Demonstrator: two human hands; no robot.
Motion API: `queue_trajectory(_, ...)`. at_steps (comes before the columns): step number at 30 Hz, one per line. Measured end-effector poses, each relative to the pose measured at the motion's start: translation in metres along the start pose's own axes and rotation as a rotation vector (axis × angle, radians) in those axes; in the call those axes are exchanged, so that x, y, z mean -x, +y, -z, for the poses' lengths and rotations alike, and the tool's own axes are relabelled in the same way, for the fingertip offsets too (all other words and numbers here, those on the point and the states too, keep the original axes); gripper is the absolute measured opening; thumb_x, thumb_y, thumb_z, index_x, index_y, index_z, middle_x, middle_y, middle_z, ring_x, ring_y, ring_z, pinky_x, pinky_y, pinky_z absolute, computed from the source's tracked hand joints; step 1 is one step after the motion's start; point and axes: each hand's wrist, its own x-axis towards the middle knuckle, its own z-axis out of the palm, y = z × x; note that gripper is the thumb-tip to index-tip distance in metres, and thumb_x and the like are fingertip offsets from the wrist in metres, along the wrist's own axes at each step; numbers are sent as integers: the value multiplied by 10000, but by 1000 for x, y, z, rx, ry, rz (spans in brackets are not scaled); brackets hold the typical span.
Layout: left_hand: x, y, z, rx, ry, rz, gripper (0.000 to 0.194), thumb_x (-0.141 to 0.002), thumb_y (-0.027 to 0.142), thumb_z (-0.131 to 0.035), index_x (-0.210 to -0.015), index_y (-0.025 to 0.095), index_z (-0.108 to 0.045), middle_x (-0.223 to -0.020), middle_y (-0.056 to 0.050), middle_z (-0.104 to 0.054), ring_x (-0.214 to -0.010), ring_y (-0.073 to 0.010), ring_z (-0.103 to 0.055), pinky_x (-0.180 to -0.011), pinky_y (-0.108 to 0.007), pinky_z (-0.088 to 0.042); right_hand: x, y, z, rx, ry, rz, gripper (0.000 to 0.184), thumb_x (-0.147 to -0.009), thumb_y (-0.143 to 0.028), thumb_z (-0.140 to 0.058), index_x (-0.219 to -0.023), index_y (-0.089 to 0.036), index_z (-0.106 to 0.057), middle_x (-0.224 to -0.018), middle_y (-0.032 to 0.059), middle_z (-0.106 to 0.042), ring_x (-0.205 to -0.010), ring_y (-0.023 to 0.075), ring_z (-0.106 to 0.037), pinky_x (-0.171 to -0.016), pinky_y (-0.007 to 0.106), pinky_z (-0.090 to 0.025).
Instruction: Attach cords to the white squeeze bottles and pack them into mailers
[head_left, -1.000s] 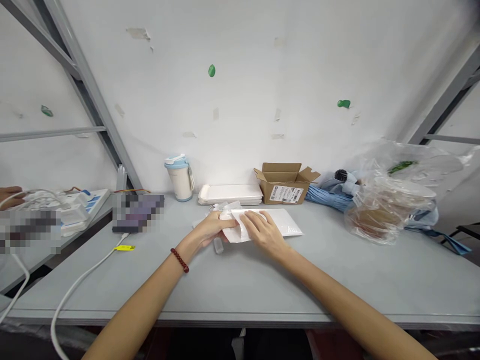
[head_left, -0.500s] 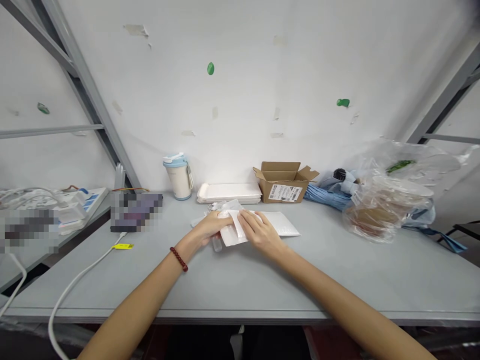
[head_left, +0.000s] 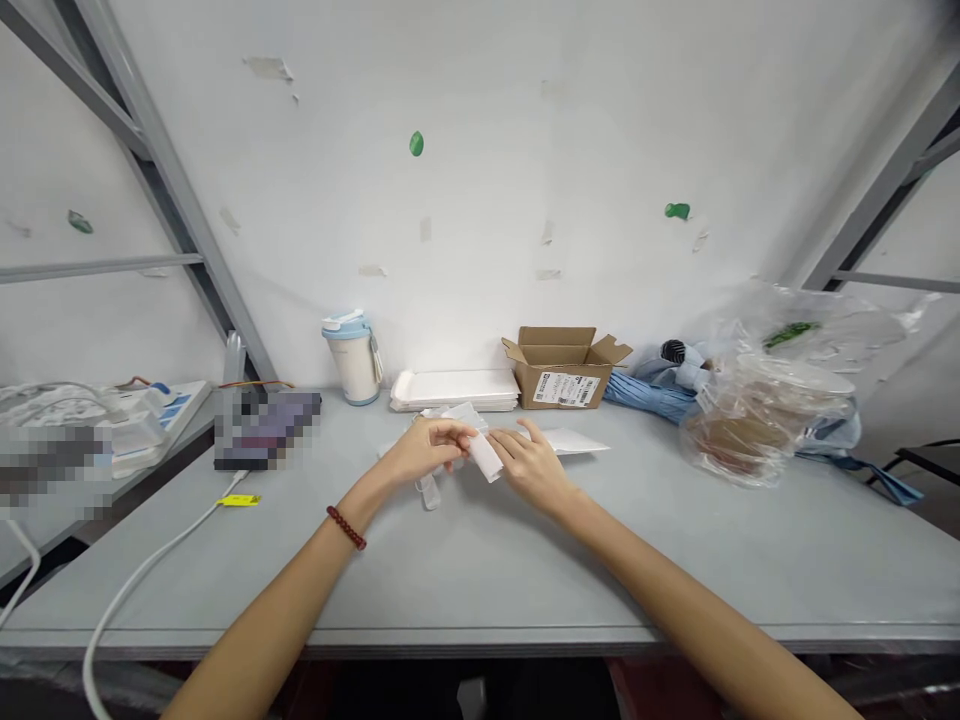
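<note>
Grey counter [head_left: 525, 570]; metal-framed white wall [head_left: 480, 200] behind. Left hand [head_left: 421, 450]: grip pinching white mailer [head_left: 574, 441]. Right hand [head_left: 531, 468]: touching mailer, grip unclear.

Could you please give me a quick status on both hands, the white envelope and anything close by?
Left hand at envelope flap. Right hand laid over envelope, fingers extended. Clear plastic piece close beside left hand.

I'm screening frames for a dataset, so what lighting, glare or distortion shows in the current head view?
Head view: soft, fairly even light with faint shadows; glints on the clear plastic bag; wide-angle distortion, with the metal posts slanting at both sides; pixelated blocks over part of the purple device; print on the box label too small to read.
</note>
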Motion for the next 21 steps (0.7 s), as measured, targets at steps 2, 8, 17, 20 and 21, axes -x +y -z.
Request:
queue_trajectory(2,-1,1,-8,-195,114,-118,279,-695,185,-552,-954,175,-654,-971,-75,-608,-862,-187,-583,-560,-241,-474,-2,3,3,2,58,-11,255,-895,-49,-357,-929,-117,-601,-879,86,-690,-849,175,-612,-844,363,-378)
queue_trajectory(8,-11,8,-33,-453,300,-345,203,-822,220,-464,-886,184,-654,-875,-50,-638,-749,-158,-546,-603,-253,-425,-7,21,18,4,187,-88,214,-902,-74,-392,-803,-174,-553,-786,26,-662,-898,152,-592,-881,354,-311)
queue_trajectory(17,-51,21,-81,69,265,222,339,-801,231,-514,-477,174,-431,-399,45,-406,-387,-82,-385,-448,-220,-304,6,42,-1,-10,13,-459,205,-900,-261,-450,-1004,-150,-588,-1084,145,-575,-1059,268,-456,-885,410,-308)
queue_trajectory(20,-59,12,-86,75,252,286,311,-759,139,-524,-467,169,-423,-414,29,-439,-372,-78,-404,-434,-218,-311,14,44,-13,-85,-226,-505,259,-910,-312,-430,-1015,-141,-594,-1102,147,-570,-1055,275,-453,-875,421,-325)
queue_trajectory(21,-61,9,-85,76,241,310,292,-737,116,-535,-473,170,-424,-415,25,-448,-371,-82,-414,-430,-218,-314,17,44,-16,-133,-322,-528,282,-915,-323,-414,-1045,-142,-587,-1134,149,-557,-1083,278,-439,-881,423,-330)
